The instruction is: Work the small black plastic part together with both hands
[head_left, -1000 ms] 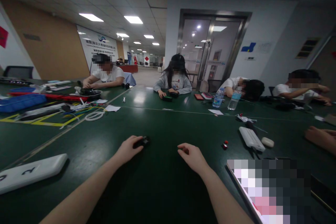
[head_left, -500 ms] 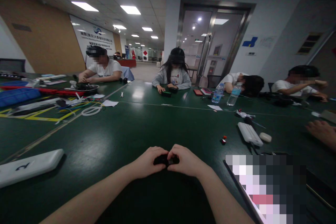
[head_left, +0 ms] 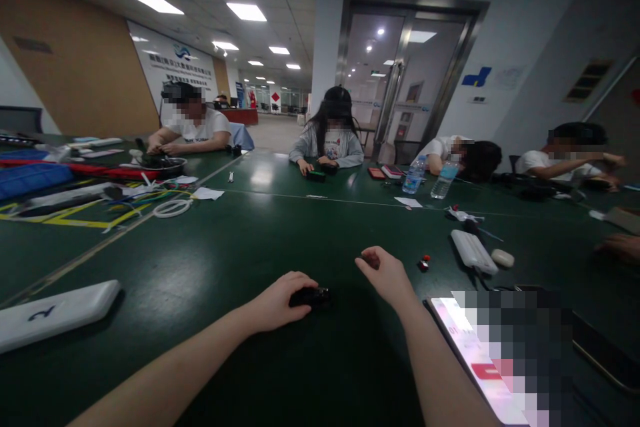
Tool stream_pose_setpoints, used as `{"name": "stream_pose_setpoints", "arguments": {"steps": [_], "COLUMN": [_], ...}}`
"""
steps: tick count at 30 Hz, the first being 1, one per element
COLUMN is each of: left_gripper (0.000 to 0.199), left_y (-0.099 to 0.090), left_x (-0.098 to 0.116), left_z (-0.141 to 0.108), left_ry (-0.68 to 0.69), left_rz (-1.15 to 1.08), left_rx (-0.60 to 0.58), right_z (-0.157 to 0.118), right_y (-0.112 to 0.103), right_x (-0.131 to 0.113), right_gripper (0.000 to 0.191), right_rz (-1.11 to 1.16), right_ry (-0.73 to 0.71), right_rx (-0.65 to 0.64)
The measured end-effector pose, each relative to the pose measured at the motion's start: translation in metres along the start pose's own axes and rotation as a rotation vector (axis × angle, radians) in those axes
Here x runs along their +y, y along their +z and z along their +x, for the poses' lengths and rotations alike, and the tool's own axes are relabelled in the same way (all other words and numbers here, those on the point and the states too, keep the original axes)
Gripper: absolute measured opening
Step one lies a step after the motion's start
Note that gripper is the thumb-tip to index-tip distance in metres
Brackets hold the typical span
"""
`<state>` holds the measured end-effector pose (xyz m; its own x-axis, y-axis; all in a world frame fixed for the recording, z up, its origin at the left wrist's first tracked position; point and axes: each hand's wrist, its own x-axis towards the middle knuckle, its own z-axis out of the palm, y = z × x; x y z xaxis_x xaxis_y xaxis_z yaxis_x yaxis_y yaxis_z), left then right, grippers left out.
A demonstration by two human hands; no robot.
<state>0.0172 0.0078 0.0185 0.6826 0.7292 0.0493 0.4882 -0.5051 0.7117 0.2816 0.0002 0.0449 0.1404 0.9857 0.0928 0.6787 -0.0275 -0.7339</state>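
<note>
My left hand (head_left: 285,300) rests low over the green table, its fingers and thumb closed round a small black object (head_left: 320,295). The object's right end shows past my fingertips, with a slight shine; its kind cannot be made out. To the right of it and a little farther out, my right hand (head_left: 387,275) is raised with curled fingers, thumb and fingertips close together. A dark patch shows between them, and whether something is held there is unclear. A small red and black item (head_left: 424,263) stands on the table just right of my right hand.
A lit phone-like screen (head_left: 465,347) lies by my right forearm. Beyond it are a white power-bank-like block (head_left: 474,252) and a white earbud case (head_left: 503,258). A white case marked 2 (head_left: 60,317) lies left. Water bottles (head_left: 444,177) stand farther back; several people sit around.
My right hand has let go of the small black object and moved up and to the right. My left hand still holds it. The co-worker's hand at the right edge has shifted.
</note>
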Motion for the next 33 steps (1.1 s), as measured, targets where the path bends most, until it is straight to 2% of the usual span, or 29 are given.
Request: {"name": "stream_pose_setpoints", "arguments": {"steps": [11, 22, 33], "left_gripper": [0.045, 0.042, 0.045], "left_y": [-0.0017, -0.0016, -0.0013], "left_x": [-0.0033, -0.0027, -0.0041], "left_z": [-0.0003, -0.0003, -0.0005], "left_ry": [-0.016, 0.021, 0.011], "left_rz": [-0.033, -0.043, -0.026], "left_rx": [-0.008, -0.004, -0.019], "right_z": [-0.0015, 0.0001, -0.0008], "right_y": [-0.0001, 0.0031, 0.0037], "right_x": [-0.0058, -0.003, -0.0032], "right_gripper": [0.033, 0.03, 0.032], "right_rz": [-0.072, -0.112, -0.088], "right_ry": [0.021, -0.003, 0.049], "right_rx": [-0.07, -0.077, -0.087]}}
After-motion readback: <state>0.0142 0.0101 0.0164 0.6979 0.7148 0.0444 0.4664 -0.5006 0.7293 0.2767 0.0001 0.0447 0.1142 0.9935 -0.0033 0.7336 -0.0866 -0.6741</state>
